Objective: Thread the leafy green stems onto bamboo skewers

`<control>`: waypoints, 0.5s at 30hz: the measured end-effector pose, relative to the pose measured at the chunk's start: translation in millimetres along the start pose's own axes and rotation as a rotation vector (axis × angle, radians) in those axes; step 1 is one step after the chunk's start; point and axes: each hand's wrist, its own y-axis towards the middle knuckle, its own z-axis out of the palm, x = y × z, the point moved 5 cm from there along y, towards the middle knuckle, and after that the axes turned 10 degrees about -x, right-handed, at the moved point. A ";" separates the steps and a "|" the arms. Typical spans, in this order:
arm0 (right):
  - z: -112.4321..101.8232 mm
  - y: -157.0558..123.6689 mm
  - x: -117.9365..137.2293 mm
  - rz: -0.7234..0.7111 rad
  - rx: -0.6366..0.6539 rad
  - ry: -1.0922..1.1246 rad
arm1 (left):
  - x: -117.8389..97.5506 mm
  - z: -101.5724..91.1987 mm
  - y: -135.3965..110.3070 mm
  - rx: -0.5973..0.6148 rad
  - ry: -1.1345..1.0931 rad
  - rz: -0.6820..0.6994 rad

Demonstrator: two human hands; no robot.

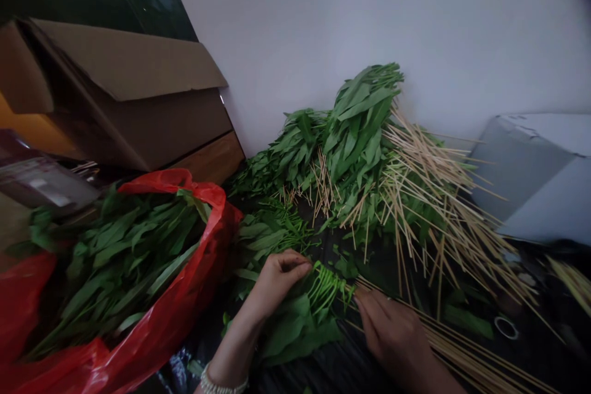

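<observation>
In the front middle, a bunch of green leaves [300, 326] hangs with its curled stems [323, 286] bunched side by side along a thin bamboo skewer. My right hand [392, 326] is closed around the skewer at the right end of the stems. At their left end, my left hand [281, 277] pinches with thumb and forefinger; what lies between the fingertips is hidden. Just beyond the left hand, more loose leaves [263, 237] lie with their stems pointing right. Bare bamboo skewers [466, 345] stretch from under the right hand toward the lower right.
Left of my hands stands a red plastic bag [161, 326] full of leaves. Against the wall is a heap of skewered leaf bunches [360, 117], their sticks [429, 178] jutting right. A cardboard box [138, 68] is at back left, a white box [540, 166] at right, near a ring [506, 327].
</observation>
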 end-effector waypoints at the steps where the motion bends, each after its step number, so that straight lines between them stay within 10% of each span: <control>1: -0.5 0.8 0.5 -0.012 -0.003 0.000 | 0.5 1.4 -0.3 0.014 -0.009 -0.007; 15: -3.6 4.1 3.3 -0.055 -0.038 -0.030 | 5.4 12.1 -5.3 0.104 -0.112 -0.048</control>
